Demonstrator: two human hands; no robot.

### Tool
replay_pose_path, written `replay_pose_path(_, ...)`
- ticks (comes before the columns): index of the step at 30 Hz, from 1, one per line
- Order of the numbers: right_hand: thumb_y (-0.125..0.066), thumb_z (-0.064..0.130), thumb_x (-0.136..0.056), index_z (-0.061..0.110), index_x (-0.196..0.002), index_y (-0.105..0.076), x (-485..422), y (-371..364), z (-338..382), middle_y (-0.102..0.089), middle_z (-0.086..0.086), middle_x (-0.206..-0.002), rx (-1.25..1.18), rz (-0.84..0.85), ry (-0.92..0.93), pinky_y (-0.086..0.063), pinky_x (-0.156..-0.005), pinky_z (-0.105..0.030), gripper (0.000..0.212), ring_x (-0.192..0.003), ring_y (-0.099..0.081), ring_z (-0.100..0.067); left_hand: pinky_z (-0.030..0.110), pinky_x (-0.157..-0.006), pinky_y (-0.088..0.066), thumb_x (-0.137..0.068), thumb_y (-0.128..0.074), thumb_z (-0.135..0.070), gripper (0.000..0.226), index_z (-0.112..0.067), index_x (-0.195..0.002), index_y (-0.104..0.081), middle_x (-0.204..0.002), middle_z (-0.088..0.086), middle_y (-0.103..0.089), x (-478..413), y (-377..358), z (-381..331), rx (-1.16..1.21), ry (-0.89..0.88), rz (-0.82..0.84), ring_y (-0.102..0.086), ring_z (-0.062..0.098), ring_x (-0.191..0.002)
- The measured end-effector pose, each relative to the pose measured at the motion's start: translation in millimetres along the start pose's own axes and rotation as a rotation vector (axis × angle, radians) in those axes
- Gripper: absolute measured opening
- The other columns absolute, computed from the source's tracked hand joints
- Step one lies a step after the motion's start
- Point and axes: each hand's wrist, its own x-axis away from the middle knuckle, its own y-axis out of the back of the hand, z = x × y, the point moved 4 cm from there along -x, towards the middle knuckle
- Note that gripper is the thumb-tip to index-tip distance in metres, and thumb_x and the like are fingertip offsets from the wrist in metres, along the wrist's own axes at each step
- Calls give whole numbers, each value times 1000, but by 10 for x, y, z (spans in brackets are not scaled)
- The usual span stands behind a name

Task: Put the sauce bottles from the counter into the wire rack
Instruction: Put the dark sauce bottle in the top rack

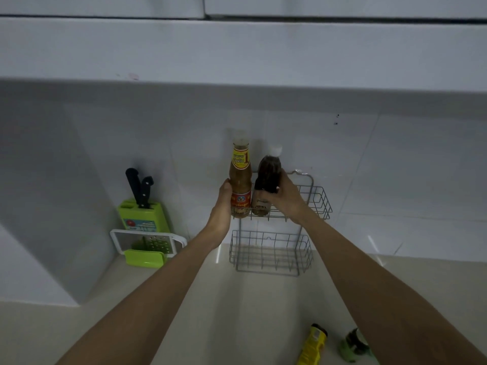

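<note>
The left hand [224,198] grips the amber sauce bottle [239,180] from its outer side, and the right hand [283,196] is closed around the dark sauce bottle [266,180]. Both bottles stand side by side, almost touching, in the left end of the wire rack [320,204]'s upper basket.

The dark bottle leans slightly toward its neighbour; if the base is not flat on the wires, letting go could probably tip it against the amber one or over the low front rail. Beyond the right hand the upper basket is free, and below both hands the lower basket holds nothing. Near the right forearm, a yellow bottle [313,343] and a green-lidded jar [354,345] wait on the counter [250,312].
</note>
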Motion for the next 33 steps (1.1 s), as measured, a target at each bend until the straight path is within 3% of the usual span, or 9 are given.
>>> replay_pose_path(5,-72,33,-83,20,-136,-36,10,-42,-68,-58,-8,-131,64,80,-87,-48,-97,-39,65,-118,-57,-26,24,-100,-28,-103,-10,-43,50,-30,-152,-17,-131,-14,-38,-42,-9,49,6,21,-1,-38,3,-118)
replay_pose_path(13,-59,33,-93,10,-138,-28,107,-131,28,-55,-13,-130,160,155,-115,-43,-74,-22,59,-110,-56,-22,29,-113,-22,-102,-26,-46,62,-31,-154,4,-159,-3,-23,26,-22,71,-161,64,-4,-28,17,-144)
replay_pose_path(17,-61,29,-92,7,-147,-21,323,-29,70,-42,-11,-147,184,9,36,-36,-98,-24,71,-131,-43,-22,24,-97,-31,-100,-45,-28,65,-14,-154,-11,-153,6,-36,227,-100,21,-258,73,-132,-42,18,-131)
replay_pose_path(19,-59,23,-93,8,-147,-25,543,87,-20,-38,-9,-150,206,-133,115,-30,-110,-29,66,-136,-37,-20,25,-89,-33,-98,-50,-21,53,-12,-146,-29,-146,10,-44,320,-118,45,-280,62,-210,-46,16,-116)
replay_pose_path(21,-56,12,-93,9,-142,-34,850,198,-265,-44,-7,-144,238,-179,149,-33,-113,-34,54,-132,-41,-19,27,-93,-35,-96,-50,-16,52,-14,-145,-33,-146,10,-44,425,-197,162,-272,125,-203,-46,21,-123)
replay_pose_path(24,-54,2,-91,12,-136,-43,1380,268,-744,-50,-4,-136,331,-41,97,-37,-110,-36,48,-127,-45,-18,31,-103,-35,-95,-52,-17,58,-13,-148,-30,-152,10,-37,631,-382,406,-323,243,-122,-39,27,-135)
replay_pose_path(27,-49,-6,-86,15,-138,-42,1813,207,-1234,-47,-7,-139,462,190,-46,-32,-104,-26,56,-130,-40,-23,24,-94,-33,-93,-54,-20,58,-12,-147,-33,-151,8,-38,846,-603,712,-455,329,44,-41,24,-134)
replay_pose_path(29,-45,-9,-82,16,-141,-39,2027,134,-1537,-42,-9,-145,609,383,-99,-32,-104,-29,64,-134,-34,-27,23,-93,-33,-92,-56,-22,59,-11,-146,-35,-150,7,-38,978,-745,999,-554,421,209,-40,23,-135)
replay_pose_path(33,-45,-10,-83,13,-144,-36,2343,-9,-1895,-33,-10,-153,886,757,-27,-20,-115,-34,66,-142,-23,-27,22,-91,-32,-91,-58,-25,36,-16,-126,-53,-126,1,-50,1219,-877,1478,-701,554,458,-51,16,-116)
